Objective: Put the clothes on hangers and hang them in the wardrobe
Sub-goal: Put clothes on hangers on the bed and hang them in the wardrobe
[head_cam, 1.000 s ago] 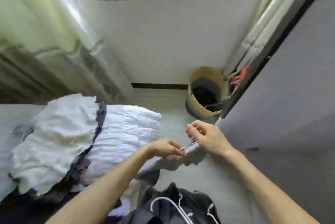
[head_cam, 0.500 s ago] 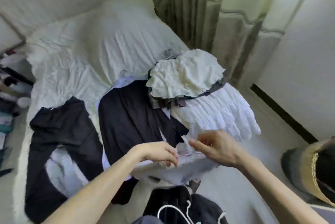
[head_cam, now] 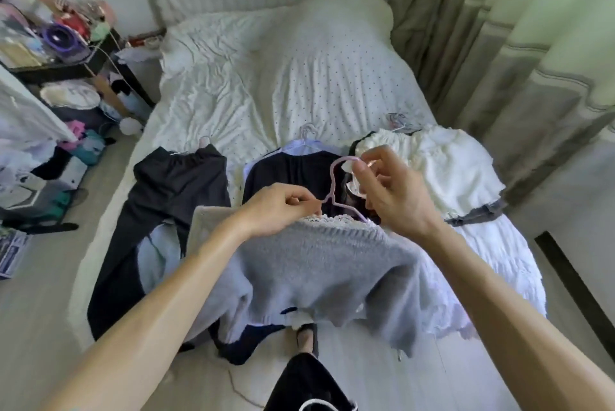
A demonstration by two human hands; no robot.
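Over the bed (head_cam: 266,78), the left hand (head_cam: 283,207) pinches the pink hanger (head_cam: 331,181) at its neck, the right hand (head_cam: 392,192) pinches its hook; a grey sweater (head_cam: 316,264) hangs on it.

no readable text, labels or numbers

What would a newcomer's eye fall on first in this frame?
At centre foreground, the left hand and right hand both pinch a pink hanger carrying a grey knit sweater. Behind it, three hangered garments lie across the white bed: a black garment at left, a dark garment in the middle, and a white ruffled garment at right. A cluttered shelf fills the upper left.
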